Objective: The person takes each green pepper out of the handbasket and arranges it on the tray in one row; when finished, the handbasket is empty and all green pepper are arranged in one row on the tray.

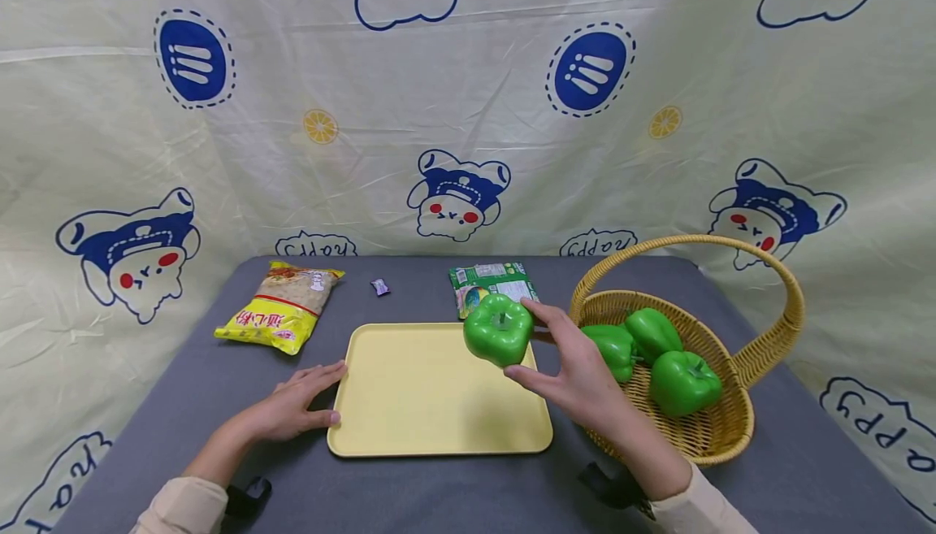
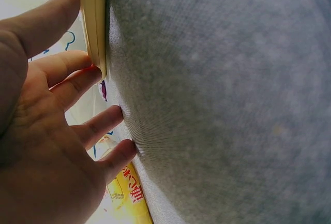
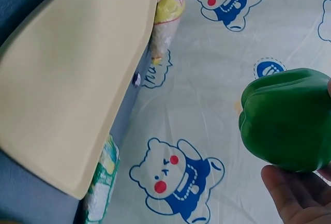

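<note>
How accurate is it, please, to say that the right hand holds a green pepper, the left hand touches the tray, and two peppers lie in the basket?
Only the count is wrong: the head view shows three peppers in the basket. The right hand holds a green pepper and the left hand touches the tray.

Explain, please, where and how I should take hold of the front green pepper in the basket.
Probably across its rounded sides, coming from above on the near side of the handle: the front green pepper lies uncovered in the open basket, stem end roughly upward.
</note>
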Tool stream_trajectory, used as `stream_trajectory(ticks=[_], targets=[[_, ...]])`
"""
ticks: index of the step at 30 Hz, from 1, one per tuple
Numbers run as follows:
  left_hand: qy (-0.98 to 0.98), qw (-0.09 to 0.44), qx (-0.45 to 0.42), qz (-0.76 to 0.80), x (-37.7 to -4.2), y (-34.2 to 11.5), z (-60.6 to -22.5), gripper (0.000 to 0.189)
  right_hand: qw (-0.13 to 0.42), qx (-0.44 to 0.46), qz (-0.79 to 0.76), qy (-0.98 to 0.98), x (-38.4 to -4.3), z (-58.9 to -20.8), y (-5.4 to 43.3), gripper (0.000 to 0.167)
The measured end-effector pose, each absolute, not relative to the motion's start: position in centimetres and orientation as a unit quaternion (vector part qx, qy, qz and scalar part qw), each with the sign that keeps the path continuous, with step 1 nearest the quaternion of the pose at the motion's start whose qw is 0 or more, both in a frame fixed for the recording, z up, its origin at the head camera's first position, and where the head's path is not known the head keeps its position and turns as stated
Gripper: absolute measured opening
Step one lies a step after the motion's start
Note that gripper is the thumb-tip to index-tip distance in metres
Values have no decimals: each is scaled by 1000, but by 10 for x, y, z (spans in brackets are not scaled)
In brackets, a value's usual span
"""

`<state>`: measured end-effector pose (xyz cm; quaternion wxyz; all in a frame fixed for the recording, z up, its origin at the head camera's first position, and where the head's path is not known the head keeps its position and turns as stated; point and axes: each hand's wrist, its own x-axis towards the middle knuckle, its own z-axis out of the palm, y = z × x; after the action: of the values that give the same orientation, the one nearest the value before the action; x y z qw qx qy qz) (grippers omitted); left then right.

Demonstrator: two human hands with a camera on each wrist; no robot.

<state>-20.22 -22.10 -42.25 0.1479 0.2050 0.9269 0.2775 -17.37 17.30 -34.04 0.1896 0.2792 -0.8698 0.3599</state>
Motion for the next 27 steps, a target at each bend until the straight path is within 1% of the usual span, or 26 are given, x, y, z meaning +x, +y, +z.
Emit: stream_trajectory(ticks=[9, 16, 27], targets=[[927, 148, 206, 277, -203, -221, -423, 78, 173, 331, 397, -838, -183, -350, 154, 80], [928, 150, 202, 276, -204, -222, -424, 79, 137, 341, 407, -836, -185, -360, 139, 78], [927, 150, 203, 278, -203, -222, -423, 78, 106, 354, 423, -827, -191, -375, 117, 78]])
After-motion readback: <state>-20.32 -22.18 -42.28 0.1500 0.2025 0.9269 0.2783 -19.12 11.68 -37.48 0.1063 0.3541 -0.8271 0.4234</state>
